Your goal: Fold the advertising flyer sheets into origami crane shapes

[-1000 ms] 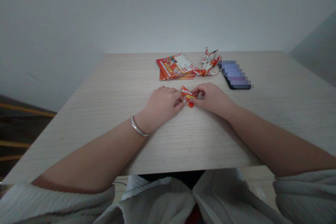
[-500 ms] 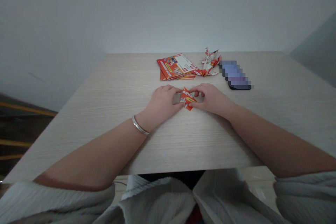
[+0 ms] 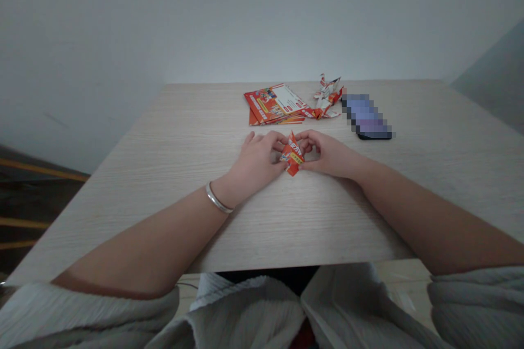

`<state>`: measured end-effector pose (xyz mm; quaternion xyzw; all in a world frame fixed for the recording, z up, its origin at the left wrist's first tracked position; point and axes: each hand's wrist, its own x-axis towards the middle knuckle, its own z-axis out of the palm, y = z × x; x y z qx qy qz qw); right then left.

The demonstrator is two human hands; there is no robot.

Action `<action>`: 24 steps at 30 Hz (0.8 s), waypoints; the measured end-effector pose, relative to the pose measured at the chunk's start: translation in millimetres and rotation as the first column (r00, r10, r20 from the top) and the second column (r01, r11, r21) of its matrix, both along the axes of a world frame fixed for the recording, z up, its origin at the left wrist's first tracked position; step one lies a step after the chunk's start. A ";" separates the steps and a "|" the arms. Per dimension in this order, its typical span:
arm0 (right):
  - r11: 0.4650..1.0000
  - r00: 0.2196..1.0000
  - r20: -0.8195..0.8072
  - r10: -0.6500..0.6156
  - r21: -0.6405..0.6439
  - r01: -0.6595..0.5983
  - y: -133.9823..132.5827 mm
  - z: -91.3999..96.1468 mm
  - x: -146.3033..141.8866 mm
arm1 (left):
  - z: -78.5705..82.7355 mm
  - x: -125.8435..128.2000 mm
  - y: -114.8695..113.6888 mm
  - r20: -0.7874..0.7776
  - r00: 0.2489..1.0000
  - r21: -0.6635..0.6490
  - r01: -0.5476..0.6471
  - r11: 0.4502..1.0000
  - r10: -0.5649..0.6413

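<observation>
Between my two hands is a small folded piece of red and orange printed paper (image 3: 292, 158), pointed at top and bottom. My left hand (image 3: 258, 159), a silver bangle on its wrist, grips the paper's left edge with thumb and fingers. On the other side, my right hand (image 3: 327, 154) pinches the right edge, its thumb low and its fingers curled behind the paper. Both hands rest near the middle of the pale wooden table (image 3: 172, 158). The fingertips behind the paper are partly hidden.
Beyond my hands lies a stack of red printed leaflets (image 3: 274, 104). Folded paper cranes (image 3: 327, 99) in the same print touch its right side. Further right is a phone (image 3: 368, 117) with a blurred screen. A plain wall (image 3: 262, 16) rises behind the table.
The folded paper has turned slightly and now stands more upright, with its top point higher and its lower point further down. My fingers have shifted a little along its edges.
</observation>
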<state>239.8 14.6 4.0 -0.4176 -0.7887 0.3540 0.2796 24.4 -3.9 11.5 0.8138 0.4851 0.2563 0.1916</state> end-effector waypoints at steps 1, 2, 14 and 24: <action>1.000 1.000 -0.010 0.008 -0.012 -0.009 -0.3 0.6 -0.3 | 0.6 0.5 -1.1 0.009 1.000 0.004 0.008 1.000 -0.008; 1.000 1.000 -0.006 0.007 -0.004 -0.007 -0.6 1.1 -0.7 | 0.8 0.5 -1.5 0.021 1.000 0.010 0.019 1.000 -0.019; 0.918 0.953 0.297 -0.059 0.392 -0.065 2.0 -1.0 1.4 | 5.5 -5.8 7.0 -0.292 0.952 0.118 0.131 0.984 -0.092; 0.863 0.851 0.524 -0.031 0.444 -0.242 -12.2 15.8 2.4 | 21.7 -9.6 -2.6 -0.552 0.805 0.133 0.341 0.931 -0.217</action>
